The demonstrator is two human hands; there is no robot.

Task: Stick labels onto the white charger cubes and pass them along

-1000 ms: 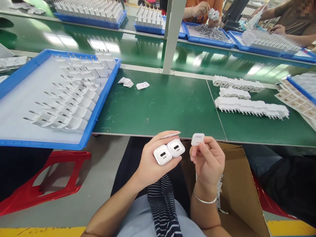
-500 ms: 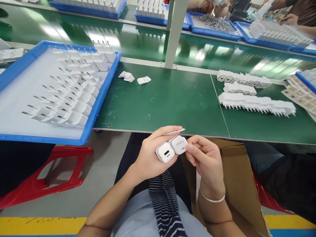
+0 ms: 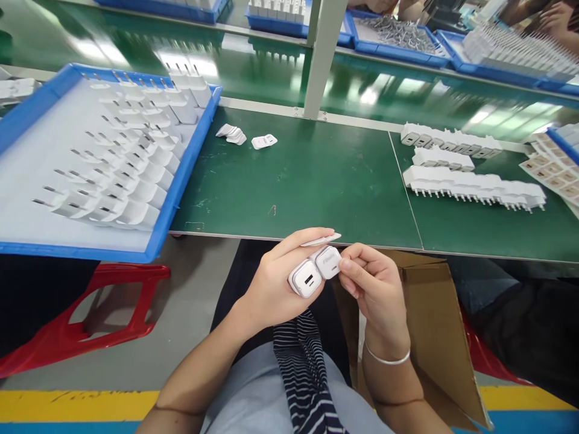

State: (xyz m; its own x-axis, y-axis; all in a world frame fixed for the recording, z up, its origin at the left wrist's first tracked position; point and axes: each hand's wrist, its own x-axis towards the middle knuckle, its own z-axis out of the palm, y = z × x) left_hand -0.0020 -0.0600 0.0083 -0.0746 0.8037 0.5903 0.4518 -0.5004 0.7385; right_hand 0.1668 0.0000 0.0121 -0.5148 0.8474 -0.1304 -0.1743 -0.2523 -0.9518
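Observation:
My left hand (image 3: pixel 275 278) is closed around a white USB charger (image 3: pixel 306 279) whose face, with a wide and a narrow port, points up toward me. Against it lies a second white block, topped by a lettered face plate (image 3: pixel 328 262) with one small slot. A thin white plate (image 3: pixel 322 240) is also tucked between my left fingers. With thumb and fingertips, my right hand (image 3: pixel 373 286) pinches the right edge of the lettered face plate. Whether that plate sits fully flush on the block, I cannot tell. More loose white face plates (image 3: pixel 264 141) lie on the green bench.
At left, a blue tray (image 3: pixel 169 226) holds rows of white chargers with pins up. White chargers (image 3: pixel 474 185) stand in rows at right, near a sticker sheet (image 3: pixel 549 166). An open cardboard box (image 3: pixel 436 325) is below the bench, and a red stool (image 3: pixel 131 301) stands left.
The head view has shifted slightly. The chargers in my left hand have turned a little, and my right fingers keep their pinch on the face plate.

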